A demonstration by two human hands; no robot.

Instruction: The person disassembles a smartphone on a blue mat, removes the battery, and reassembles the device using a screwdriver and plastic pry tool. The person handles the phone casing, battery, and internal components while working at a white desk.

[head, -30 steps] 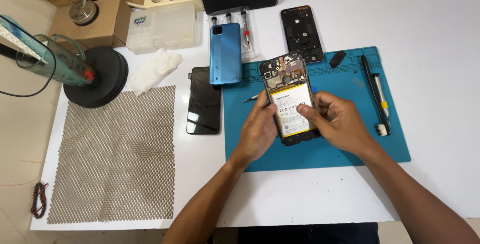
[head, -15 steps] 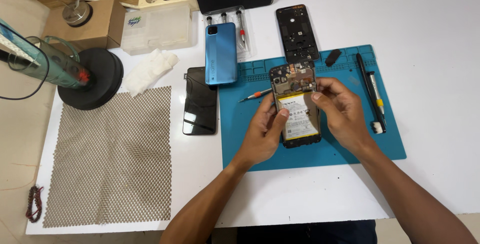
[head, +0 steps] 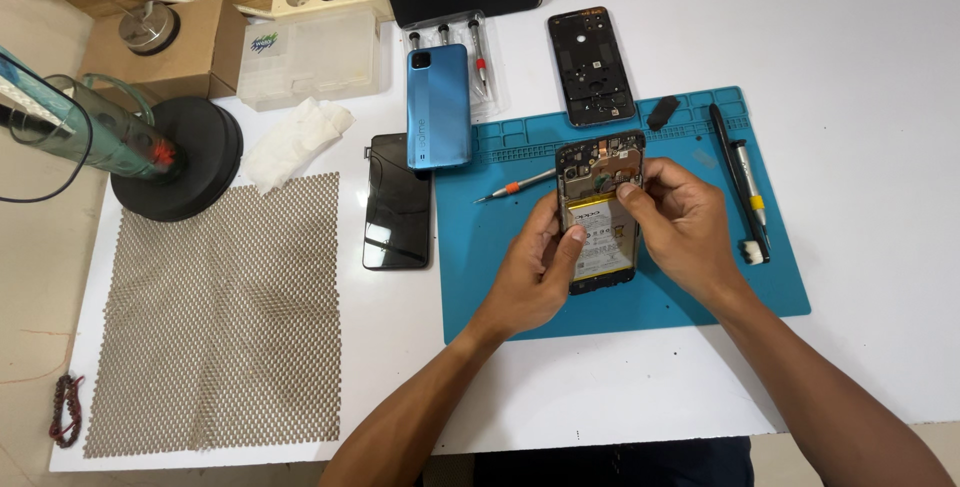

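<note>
An opened phone point(head: 598, 209) with its back off lies on the blue work mat point(head: 500, 277), battery and circuit board showing. My left hand point(head: 535, 272) grips the phone's left edge, thumb on the battery. My right hand point(head: 680, 222) holds the right side, fingertips pinched at the board near the top of the battery. A small orange-handled screwdriver point(head: 515, 187) lies on the mat just left of the phone.
A blue phone back cover point(head: 438, 105), a black phone screen point(head: 397, 202), a black inner frame point(head: 590, 65), tools at the mat's right edge point(head: 745, 192), a white cloth point(head: 295, 137), a mesh mat point(head: 225, 307), a black-based lamp stand point(head: 175, 157), a cardboard box point(head: 170, 47).
Both hands have stayed on the opened phone. My right hand's fingers have shifted up toward the circuit board. The view has moved slightly.
</note>
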